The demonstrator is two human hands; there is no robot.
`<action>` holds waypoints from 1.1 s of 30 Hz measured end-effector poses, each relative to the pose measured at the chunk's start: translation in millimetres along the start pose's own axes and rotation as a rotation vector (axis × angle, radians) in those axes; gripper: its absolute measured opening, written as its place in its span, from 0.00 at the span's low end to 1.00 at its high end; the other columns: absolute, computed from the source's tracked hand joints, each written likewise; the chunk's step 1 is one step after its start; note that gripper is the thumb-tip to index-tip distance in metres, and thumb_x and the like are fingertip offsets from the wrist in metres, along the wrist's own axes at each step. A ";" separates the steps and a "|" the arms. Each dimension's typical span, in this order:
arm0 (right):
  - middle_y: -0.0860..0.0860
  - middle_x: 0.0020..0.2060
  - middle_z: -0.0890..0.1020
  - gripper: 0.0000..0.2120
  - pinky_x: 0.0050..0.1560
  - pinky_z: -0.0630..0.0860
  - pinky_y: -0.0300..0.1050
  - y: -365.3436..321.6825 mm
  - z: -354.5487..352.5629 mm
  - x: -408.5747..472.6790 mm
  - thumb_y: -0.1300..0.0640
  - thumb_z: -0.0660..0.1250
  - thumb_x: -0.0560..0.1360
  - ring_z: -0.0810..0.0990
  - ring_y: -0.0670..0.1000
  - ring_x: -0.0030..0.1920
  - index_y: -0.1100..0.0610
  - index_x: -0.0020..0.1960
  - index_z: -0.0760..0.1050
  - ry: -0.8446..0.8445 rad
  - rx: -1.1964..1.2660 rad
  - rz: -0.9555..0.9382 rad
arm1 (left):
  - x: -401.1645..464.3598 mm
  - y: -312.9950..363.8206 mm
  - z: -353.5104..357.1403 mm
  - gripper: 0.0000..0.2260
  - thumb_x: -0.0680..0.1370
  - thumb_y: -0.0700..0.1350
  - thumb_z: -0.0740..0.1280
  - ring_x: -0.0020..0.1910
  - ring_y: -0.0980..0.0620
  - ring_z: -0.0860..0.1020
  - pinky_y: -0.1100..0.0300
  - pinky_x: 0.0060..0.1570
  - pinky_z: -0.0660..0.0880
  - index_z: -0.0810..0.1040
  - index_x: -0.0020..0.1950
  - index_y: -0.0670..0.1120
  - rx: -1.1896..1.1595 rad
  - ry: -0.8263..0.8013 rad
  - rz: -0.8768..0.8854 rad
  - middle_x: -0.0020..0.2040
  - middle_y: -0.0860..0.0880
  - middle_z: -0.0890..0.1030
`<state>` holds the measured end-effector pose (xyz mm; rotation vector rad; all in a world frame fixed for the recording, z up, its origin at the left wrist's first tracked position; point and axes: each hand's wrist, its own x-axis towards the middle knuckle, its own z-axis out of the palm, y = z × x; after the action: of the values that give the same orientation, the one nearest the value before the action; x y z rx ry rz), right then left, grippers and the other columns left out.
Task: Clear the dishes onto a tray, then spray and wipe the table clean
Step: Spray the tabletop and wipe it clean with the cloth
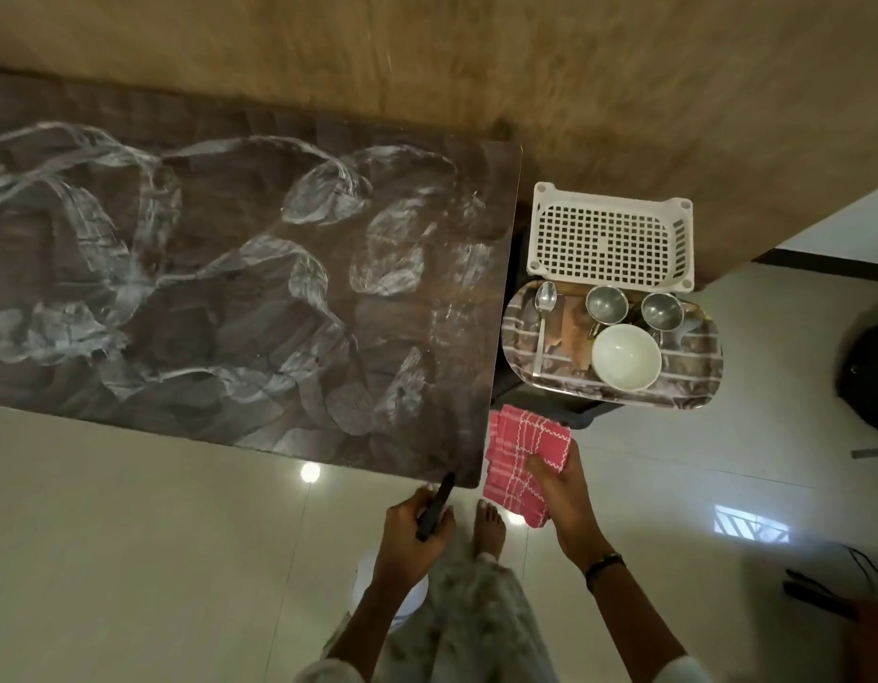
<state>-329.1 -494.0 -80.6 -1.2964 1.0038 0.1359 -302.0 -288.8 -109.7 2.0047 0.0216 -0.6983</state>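
Observation:
The dark wooden table (pixel 240 288) is covered in whitish, streaky wipe marks. To its right a patterned tray (pixel 693 377) carries a white bowl (pixel 626 357), two steel cups (pixel 605 304) (pixel 662 311) and a spoon (pixel 544 317). Off the table's near right corner, my right hand (pixel 560 490) grips a folded red checked cloth (pixel 521 456). My left hand (pixel 412 529) holds a spray bottle by its black nozzle (pixel 434 507); the white bottle body (pixel 407 598) hangs below my wrist.
A white plastic basket (pixel 612 236) sits behind the tray on a low dark stand. A dark round object (pixel 870 372) lies at the far right on the glossy tiled floor. My bare foot (pixel 488 527) stands near the table corner. Cables lie lower right.

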 end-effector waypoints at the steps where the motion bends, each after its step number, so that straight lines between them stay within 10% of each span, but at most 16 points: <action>1: 0.53 0.60 0.77 0.20 0.52 0.79 0.50 1.1 -1.5 0.0 0.57 0.64 0.78 0.80 0.54 0.56 0.52 0.67 0.63 -0.006 -0.005 -0.002 | -1.1 -0.3 2.1 0.08 0.72 0.43 0.72 0.24 0.58 0.72 0.72 0.31 0.67 0.79 0.42 0.38 0.011 0.023 -0.016 0.25 0.55 0.74; 24: 0.53 0.58 0.75 0.20 0.50 0.78 0.45 3.6 27.0 -12.3 0.60 0.65 0.78 0.78 0.55 0.56 0.52 0.65 0.61 0.015 -0.148 -0.079 | 3.4 -9.7 -16.2 0.13 0.73 0.43 0.71 0.22 0.59 0.72 0.71 0.29 0.67 0.72 0.31 0.49 -0.038 0.186 -0.133 0.24 0.54 0.72; 29: 0.51 0.54 0.77 0.23 0.39 0.75 0.28 -7.3 50.1 -7.0 0.58 0.69 0.75 0.79 0.51 0.50 0.59 0.66 0.63 0.113 -0.406 -0.312 | 12.3 -15.5 -19.7 0.12 0.73 0.43 0.72 0.22 0.55 0.68 0.67 0.29 0.65 0.73 0.32 0.45 0.064 0.052 -0.046 0.23 0.56 0.70; 33: 0.51 0.72 0.67 0.28 0.69 0.67 0.47 5.4 66.3 19.8 0.52 0.63 0.78 0.65 0.49 0.71 0.55 0.75 0.59 0.027 -0.824 -0.605 | 12.5 -8.9 -32.3 0.07 0.74 0.42 0.71 0.22 0.57 0.68 0.69 0.28 0.65 0.77 0.37 0.44 -0.011 0.068 0.012 0.23 0.55 0.70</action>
<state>-284.9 -445.2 -102.3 -2.3063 0.5314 0.0631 -279.1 -261.3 -111.2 2.0155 0.0539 -0.6208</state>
